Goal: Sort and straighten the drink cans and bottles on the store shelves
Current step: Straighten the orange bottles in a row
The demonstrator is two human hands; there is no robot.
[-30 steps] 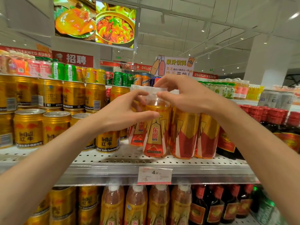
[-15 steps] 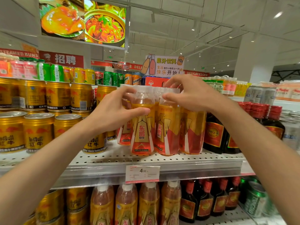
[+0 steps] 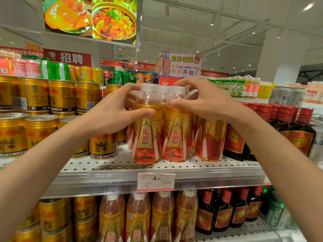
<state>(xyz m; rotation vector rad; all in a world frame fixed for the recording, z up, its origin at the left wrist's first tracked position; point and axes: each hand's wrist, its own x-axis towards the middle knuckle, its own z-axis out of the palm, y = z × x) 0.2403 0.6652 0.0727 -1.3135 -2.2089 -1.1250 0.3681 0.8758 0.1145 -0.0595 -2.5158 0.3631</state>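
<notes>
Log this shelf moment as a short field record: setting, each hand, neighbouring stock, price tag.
setting: perforated white metal store shelf
left hand: grips the neck of the front-left clear plastic bottle with gold-and-red label
right hand: grips the neck of the matching bottle beside it
left of bottles: gold Red Bull cans
right of bottles: dark red-capped bottles
price tag: reads 4.20
</notes>
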